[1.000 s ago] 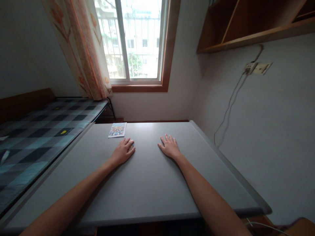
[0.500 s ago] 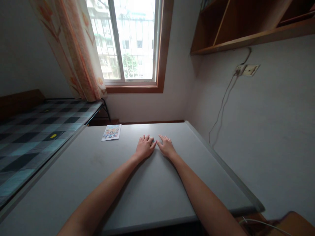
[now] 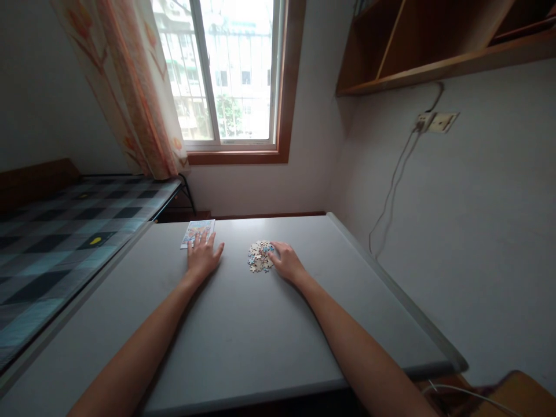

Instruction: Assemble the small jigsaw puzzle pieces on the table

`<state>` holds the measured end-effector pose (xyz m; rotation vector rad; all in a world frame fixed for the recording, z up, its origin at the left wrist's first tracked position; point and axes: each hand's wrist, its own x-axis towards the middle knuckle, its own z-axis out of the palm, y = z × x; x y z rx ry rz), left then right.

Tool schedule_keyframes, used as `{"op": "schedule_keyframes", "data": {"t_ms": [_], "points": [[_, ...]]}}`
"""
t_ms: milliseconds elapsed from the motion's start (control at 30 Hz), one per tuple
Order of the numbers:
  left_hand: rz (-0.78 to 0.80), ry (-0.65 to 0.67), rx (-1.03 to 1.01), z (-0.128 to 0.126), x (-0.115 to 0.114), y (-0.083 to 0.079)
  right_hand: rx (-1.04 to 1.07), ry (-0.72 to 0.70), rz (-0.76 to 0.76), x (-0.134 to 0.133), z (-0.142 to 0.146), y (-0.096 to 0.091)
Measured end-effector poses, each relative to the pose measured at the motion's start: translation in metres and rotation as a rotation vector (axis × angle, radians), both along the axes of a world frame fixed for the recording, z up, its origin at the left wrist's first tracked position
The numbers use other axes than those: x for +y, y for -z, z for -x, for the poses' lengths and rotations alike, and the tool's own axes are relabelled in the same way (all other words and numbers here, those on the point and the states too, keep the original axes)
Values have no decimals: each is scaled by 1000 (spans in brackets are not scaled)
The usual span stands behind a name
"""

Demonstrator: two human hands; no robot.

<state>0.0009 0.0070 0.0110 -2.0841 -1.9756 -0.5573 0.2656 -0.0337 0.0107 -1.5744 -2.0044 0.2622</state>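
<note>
A small heap of jigsaw puzzle pieces (image 3: 259,258), some blue and some bare cardboard-coloured, lies near the middle of the table. At its right edge rests my right hand (image 3: 286,260), fingers loosely bent and touching the outer pieces; no piece shows clearly in its grasp. To the left, my left hand (image 3: 202,258) lies with its fingers spread over the lower part of a colourful picture card (image 3: 205,225). The card is flat, and part of its picture is hidden under those fingers.
The grey-white table (image 3: 243,336) has a raised rim along its right side. A bed with a checked cover (image 3: 99,214) stands at the left. Beyond are a curtained window (image 3: 243,69), a wall shelf (image 3: 391,84) and a socket with hanging cables (image 3: 434,123).
My left hand has moved left from the puzzle pieces onto the picture card, uncovering the heap. My right hand has shifted slightly left and down, against the pieces.
</note>
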Motion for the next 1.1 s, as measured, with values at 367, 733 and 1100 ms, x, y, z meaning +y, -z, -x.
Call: {"op": "schedule_keyframes", "data": {"t_ms": [367, 733, 1100], "points": [[134, -87, 13, -1, -19, 5, 34, -62, -58, 1, -6, 7], [85, 1, 49, -15, -24, 7, -157, -148, -12, -4, 8, 7], [-150, 350, -24, -35, -34, 0, -54, -43, -105, 12, 9, 10]]}}
